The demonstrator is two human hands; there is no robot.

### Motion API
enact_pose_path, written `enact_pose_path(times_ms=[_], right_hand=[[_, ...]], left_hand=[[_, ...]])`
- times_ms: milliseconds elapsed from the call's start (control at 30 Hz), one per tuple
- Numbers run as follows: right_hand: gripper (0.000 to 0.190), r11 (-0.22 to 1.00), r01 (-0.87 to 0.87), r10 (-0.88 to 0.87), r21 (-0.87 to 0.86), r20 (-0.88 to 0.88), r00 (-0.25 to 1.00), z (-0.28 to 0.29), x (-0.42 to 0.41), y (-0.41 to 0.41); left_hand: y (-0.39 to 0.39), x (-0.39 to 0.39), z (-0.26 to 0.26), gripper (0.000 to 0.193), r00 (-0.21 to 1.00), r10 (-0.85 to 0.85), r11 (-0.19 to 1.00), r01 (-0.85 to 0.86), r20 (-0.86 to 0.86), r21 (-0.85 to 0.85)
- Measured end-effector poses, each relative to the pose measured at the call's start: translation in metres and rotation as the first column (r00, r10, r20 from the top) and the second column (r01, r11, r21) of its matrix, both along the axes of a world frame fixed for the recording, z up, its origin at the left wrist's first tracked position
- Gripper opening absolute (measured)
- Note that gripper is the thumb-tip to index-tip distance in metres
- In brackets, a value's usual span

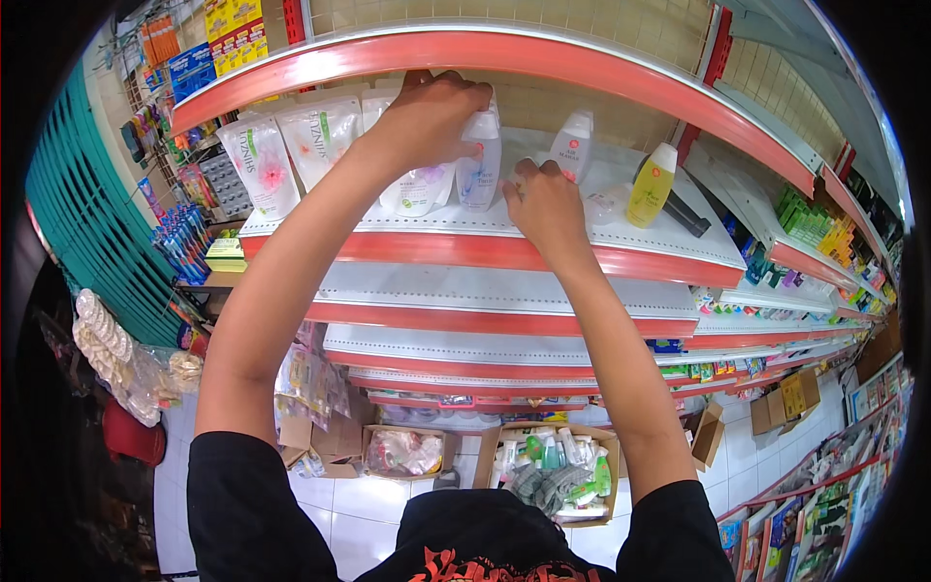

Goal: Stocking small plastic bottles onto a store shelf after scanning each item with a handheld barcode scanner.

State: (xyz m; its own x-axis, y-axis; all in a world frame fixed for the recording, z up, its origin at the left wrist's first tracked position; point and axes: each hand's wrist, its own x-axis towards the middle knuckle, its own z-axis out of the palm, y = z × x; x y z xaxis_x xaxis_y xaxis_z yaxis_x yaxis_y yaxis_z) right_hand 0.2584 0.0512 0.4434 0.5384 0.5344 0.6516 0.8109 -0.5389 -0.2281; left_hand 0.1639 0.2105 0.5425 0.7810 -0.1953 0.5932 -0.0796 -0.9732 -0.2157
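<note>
My left hand [440, 113] reaches over the upper red-edged shelf, its thumb at a clear bluish face tonic bottle [478, 178]. Its fingers bend over behind the cap, where their tips are hidden. My right hand [547, 207] is just right of that bottle, with curled fingers; whether they hold something cannot be seen. Behind it stands a pale rose water bottle [571, 145]. Farther right a yellow face tonic bottle [652, 188] leans slightly. White refill pouches with flower prints stand to the left, among them an end pouch [260, 169] and a purple-flowered pouch [418, 190] partly behind my left forearm.
A red-edged shelf [502, 47] passes close above my hands. A clear plastic piece [604, 207] and a black strip [676, 207] lie on the shelf. Below, a carton of bottles [611, 465] and a carton of plastic-wrapped goods [404, 452] stand on the tiled floor.
</note>
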Motion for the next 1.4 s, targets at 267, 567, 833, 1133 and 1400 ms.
enact_pose_path(times_ms=[267,567,833,1133,1400], right_hand=[[0.044,0.98,0.096,-0.155,-0.175,-0.362,0.919,0.031,0.014,-0.003],[0.066,0.971,-0.236,0.189,0.038,-0.727,0.66,0.011,0.038,-0.03],[0.054,0.796,-0.274,0.557,0.54,-0.477,0.679,-0.012,0.026,-0.028],[0.057,0.738,-0.305,0.619,0.602,-0.423,0.662,-0.014,0.033,-0.013],[0.036,0.869,0.001,0.174,0.495,-0.308,0.935,0.02,0.023,-0.051]], left_hand=[[-0.004,-0.001,0.002,0.047,0.999,0.035,0.998,-0.037,0.041,0.06],[-0.003,-0.004,0.001,0.046,0.999,0.01,0.999,-0.011,0.033,0.037],[0.0,-0.002,-0.002,0.045,0.991,-0.055,0.998,0.05,0.123,0.044],[-0.001,-0.002,-0.004,0.043,0.988,-0.048,0.999,0.044,0.145,0.03],[0.004,-0.005,-0.011,0.051,0.97,-0.051,0.995,0.029,0.238,0.092]])
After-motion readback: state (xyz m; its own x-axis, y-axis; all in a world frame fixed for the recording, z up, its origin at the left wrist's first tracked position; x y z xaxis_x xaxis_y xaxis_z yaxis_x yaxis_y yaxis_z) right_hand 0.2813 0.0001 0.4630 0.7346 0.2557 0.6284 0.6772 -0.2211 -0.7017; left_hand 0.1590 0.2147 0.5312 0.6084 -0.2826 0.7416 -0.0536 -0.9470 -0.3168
